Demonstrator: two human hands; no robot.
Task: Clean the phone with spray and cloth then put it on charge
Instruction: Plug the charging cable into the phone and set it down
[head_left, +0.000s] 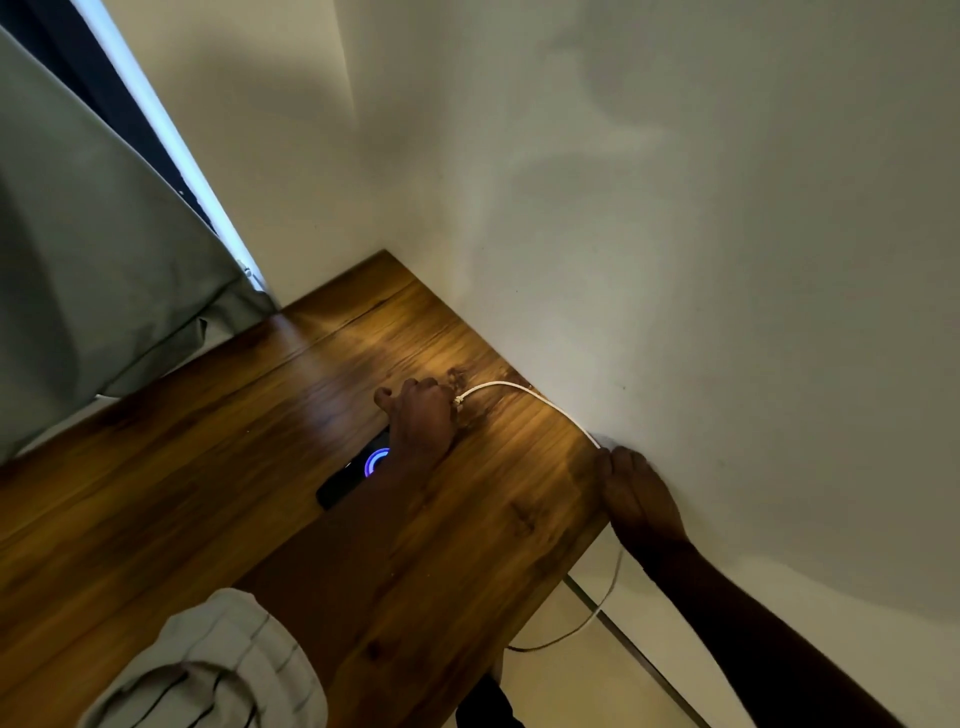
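A black phone lies flat on the wooden table, its screen lit with a blue-violet ring. My left hand rests over the phone's far end, fingers closed at the white charging cable's plug. The white cable arcs from the plug to the table's right edge by the wall, then hangs down below the table. My right hand is at that table edge against the wall, fingers pressed on the cable where it goes over. No spray or cloth is in view.
A white wall runs along the table's far and right sides. A grey curtain hangs at the left beside a bright window strip. My rolled-up light sleeve fills the lower left. Floor shows below the right edge.
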